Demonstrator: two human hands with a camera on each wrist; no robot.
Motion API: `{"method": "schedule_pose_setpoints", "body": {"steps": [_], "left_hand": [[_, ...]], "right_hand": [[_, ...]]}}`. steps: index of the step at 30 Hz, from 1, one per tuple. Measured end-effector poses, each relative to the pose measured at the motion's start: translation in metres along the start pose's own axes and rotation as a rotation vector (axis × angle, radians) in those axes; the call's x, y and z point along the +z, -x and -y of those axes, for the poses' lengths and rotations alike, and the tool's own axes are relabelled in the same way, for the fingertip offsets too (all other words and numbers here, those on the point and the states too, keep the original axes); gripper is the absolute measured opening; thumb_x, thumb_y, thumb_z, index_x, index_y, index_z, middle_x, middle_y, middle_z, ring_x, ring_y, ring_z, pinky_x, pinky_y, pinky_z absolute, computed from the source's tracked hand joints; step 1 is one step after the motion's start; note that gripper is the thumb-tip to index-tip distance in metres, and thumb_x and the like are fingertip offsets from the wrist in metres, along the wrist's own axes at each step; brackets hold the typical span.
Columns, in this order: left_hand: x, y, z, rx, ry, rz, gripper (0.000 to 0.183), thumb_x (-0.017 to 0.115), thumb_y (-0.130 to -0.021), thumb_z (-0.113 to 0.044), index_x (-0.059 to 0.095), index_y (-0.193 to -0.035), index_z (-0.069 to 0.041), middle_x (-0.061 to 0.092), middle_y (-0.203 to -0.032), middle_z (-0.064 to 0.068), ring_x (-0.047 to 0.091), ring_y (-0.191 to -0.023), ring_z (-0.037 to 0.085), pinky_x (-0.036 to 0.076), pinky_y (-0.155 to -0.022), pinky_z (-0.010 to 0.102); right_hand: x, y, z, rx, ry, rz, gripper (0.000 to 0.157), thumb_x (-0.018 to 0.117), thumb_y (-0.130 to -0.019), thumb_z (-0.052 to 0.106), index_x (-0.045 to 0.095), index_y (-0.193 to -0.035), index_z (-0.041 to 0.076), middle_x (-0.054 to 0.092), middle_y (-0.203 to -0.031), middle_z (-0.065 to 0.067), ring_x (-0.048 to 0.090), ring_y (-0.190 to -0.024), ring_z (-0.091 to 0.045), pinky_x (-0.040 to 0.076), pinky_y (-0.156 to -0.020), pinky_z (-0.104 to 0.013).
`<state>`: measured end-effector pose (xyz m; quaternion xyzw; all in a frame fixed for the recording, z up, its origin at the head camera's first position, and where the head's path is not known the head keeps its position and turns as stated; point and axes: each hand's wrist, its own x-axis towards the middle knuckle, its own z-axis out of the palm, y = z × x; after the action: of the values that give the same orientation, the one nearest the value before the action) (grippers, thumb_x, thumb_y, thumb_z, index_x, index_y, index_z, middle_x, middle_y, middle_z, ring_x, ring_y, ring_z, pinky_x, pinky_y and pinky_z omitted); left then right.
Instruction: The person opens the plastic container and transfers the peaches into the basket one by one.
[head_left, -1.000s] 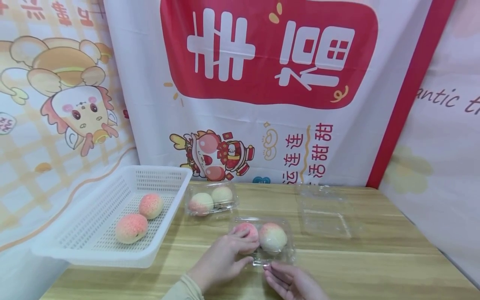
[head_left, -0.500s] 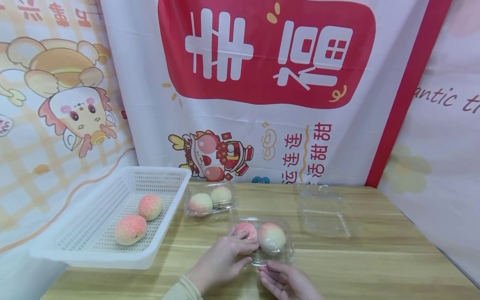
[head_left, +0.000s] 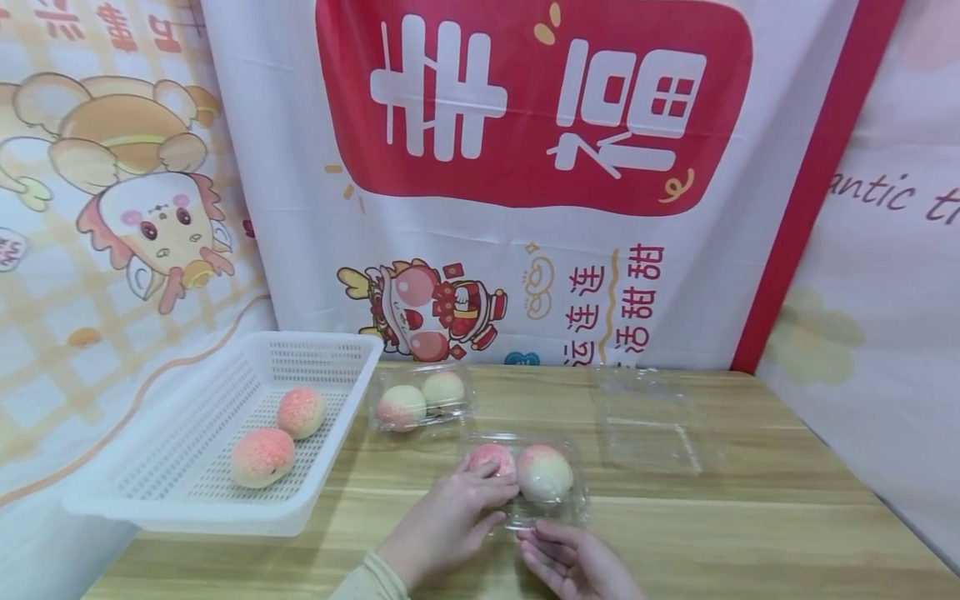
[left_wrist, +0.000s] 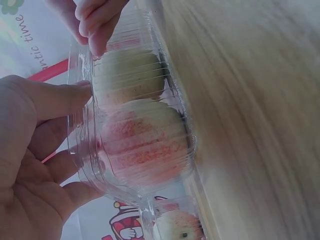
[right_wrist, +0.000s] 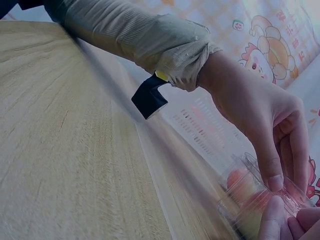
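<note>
A clear plastic clamshell box [head_left: 566, 521] with two pink-and-cream peaches [head_left: 545, 475] inside stands on the wooden table, its lid lying over them. My left hand [head_left: 450, 521] rests on the lid's left part, with fingers across the top and thumb by the near rim; it partly covers the left peach. In the left wrist view, the thumb [left_wrist: 62, 97] touches the lid's rim. My right hand [head_left: 573, 562] is at the near edge and pinches the rim there. In the right wrist view, its fingertips [right_wrist: 272, 212] meet the box close to the left thumb.
A white perforated basket [head_left: 180, 521] on the left holds two loose peaches [head_left: 262, 458]. Behind the hands is another clear box [head_left: 468, 400] with two peaches. Farther right lies a clear plastic container [head_left: 652, 421] on the table [head_left: 750, 533]. A printed cloth hangs behind.
My right hand has shifted slightly left along the box's near edge since one second ago. My left hand stays on the lid.
</note>
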<state>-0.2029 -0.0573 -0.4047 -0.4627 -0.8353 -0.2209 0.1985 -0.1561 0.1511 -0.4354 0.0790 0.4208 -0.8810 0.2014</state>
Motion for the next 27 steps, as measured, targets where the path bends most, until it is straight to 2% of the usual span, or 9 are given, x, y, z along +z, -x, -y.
{"method": "schedule_pose_setpoints", "body": {"steps": [9,15,18,22,27], "left_hand": [[0.0012,-0.0026,0.0001,-0.003,-0.029,-0.022,0.026,0.072,-0.085,-0.003,0.073,-0.110,-0.011,0.068,-0.120,0.001,0.055,-0.123,0.023,0.035,-0.105,0.058],[0.0031,-0.0047,-0.0014,-0.027,-0.013,-0.025,0.021,0.070,-0.088,-0.002,0.073,-0.108,-0.009,0.069,-0.117,0.002,0.056,-0.122,0.025,0.034,-0.106,0.058],[0.0057,-0.0057,-0.0016,-0.014,-0.026,-0.046,0.019,0.070,-0.086,0.000,0.074,-0.103,-0.009,0.070,-0.112,0.001,0.060,-0.116,0.022,0.036,-0.104,0.058],[0.0080,-0.0075,-0.0014,0.006,-0.055,-0.077,0.022,0.073,-0.081,0.002,0.073,-0.097,-0.012,0.071,-0.102,-0.002,0.066,-0.099,0.013,0.042,-0.102,0.053],[0.0083,-0.0048,-0.0029,0.031,-0.051,-0.118,0.024,0.076,-0.077,0.004,0.073,-0.094,-0.013,0.071,-0.098,-0.002,0.067,-0.093,0.013,0.045,-0.098,0.054]], "right_hand": [[0.0009,-0.0017,-0.0001,0.000,0.018,-0.016,0.022,0.058,-0.095,0.002,0.057,-0.111,-0.014,0.070,-0.093,-0.015,0.069,-0.089,-0.021,0.052,-0.091,-0.028],[-0.0006,-0.0016,-0.0006,0.010,0.089,-0.019,0.018,0.060,-0.095,0.006,0.066,-0.106,-0.007,0.071,-0.094,-0.011,0.068,-0.083,-0.016,0.053,-0.085,-0.024],[-0.0012,-0.0025,-0.0009,0.003,0.097,-0.015,0.017,0.060,-0.095,0.006,0.068,-0.104,-0.005,0.072,-0.093,-0.011,0.068,-0.083,-0.016,0.054,-0.084,-0.024],[-0.0011,-0.0030,-0.0014,-0.008,0.103,-0.016,0.016,0.061,-0.093,0.006,0.069,-0.102,-0.004,0.072,-0.092,-0.011,0.068,-0.081,-0.015,0.054,-0.082,-0.023],[-0.0017,-0.0012,-0.0030,-0.004,0.143,-0.020,0.017,0.063,-0.092,0.008,0.070,-0.102,-0.004,0.073,-0.091,-0.009,0.068,-0.079,-0.014,0.055,-0.079,-0.022]]}}
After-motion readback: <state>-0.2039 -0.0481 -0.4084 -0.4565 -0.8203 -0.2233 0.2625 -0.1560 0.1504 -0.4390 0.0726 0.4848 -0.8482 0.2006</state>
